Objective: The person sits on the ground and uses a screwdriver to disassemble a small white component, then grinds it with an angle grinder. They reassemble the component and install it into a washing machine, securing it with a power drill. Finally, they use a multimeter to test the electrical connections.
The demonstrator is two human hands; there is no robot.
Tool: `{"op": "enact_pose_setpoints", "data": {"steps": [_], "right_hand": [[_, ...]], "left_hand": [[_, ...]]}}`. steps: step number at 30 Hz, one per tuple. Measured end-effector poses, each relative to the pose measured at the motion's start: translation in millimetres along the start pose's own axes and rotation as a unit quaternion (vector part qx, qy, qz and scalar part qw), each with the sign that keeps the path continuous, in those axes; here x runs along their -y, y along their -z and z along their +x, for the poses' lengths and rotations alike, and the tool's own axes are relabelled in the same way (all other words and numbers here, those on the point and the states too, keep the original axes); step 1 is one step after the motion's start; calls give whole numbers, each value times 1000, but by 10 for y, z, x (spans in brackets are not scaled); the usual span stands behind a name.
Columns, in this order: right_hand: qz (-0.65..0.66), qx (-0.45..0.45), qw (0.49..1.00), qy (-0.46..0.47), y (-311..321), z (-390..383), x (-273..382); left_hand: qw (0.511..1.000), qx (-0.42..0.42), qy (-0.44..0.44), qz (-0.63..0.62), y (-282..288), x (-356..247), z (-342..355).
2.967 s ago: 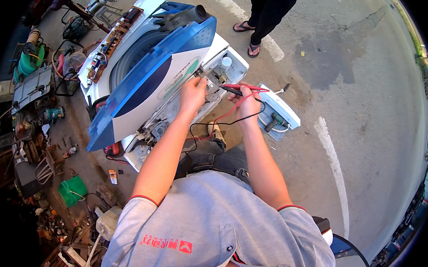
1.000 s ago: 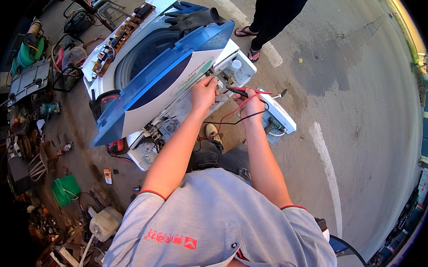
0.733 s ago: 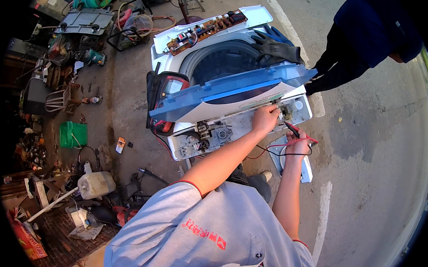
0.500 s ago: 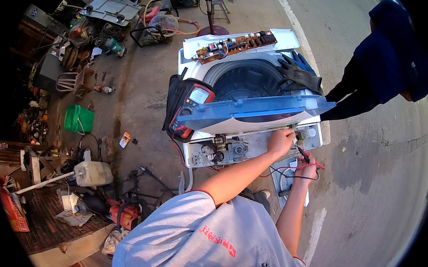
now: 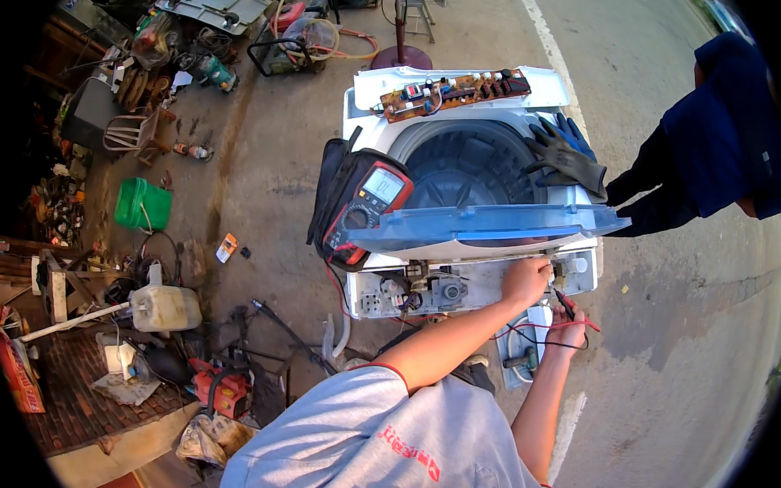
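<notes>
The white top-loading washing machine [image 5: 472,195] fills the middle of your view, standing on bare concrete with its dark drum open. Its translucent blue lid [image 5: 482,230] is tipped up and lies across the front of the opening. At the far edge the control panel is flipped back, showing a brown circuit board [image 5: 453,90]. At the near edge the front housing is open, and you can see the small parts and wiring inside it [image 5: 428,291].

A person in dark blue clothes [image 5: 712,148] stands at the machine's right side. A pair of dark work gloves [image 5: 567,151] rests on the machine's right rim, and a red-and-black multimeter [image 5: 369,205] in its black case leans against the left rim, just beside the lid.

Your left hand [image 5: 525,281] is at the right end of the open housing, fingers curled down onto the parts there; what they pinch is too small to make out. Your right hand [image 5: 567,330] is just below it, off the machine's front corner, fingers closed around a thin test probe [image 5: 563,304] with red and black leads [image 5: 537,338] looping from it. The probe's tip points up toward your left hand, possibly touching the housing.

Further left on the ground lie a green bucket [image 5: 141,204], a white jug [image 5: 164,307] and scattered tools.
</notes>
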State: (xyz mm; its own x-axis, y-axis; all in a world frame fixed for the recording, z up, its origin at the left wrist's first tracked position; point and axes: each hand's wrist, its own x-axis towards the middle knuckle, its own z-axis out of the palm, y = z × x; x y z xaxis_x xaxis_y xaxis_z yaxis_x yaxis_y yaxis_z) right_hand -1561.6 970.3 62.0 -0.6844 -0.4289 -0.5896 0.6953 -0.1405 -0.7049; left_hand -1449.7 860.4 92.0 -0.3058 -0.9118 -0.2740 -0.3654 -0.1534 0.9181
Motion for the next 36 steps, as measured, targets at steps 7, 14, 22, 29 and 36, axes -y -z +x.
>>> {"op": "enact_pose_setpoints", "data": {"steps": [7, 14, 22, 29, 36], "right_hand": [[-21, -3, 1000, 3, 43, 58, 1], [-10, -8, 1000, -3, 42, 86, 25], [-21, -15, 1000, 2, 5, 43, -3], [-19, -1, 1000, -11, 38, 54, 14], [36, -22, 998, -37, -93, -20, 37]], "left_hand": [[1000, 0, 16, -5, 21, -68, -42], [1000, -10, 17, 17, -30, -37, -67], [999, -16, 13, -27, 33, -52, -74], [998, -57, -21, 3, -82, 29, -44], [999, -28, -41, -18, -129, 172, 54]]}}
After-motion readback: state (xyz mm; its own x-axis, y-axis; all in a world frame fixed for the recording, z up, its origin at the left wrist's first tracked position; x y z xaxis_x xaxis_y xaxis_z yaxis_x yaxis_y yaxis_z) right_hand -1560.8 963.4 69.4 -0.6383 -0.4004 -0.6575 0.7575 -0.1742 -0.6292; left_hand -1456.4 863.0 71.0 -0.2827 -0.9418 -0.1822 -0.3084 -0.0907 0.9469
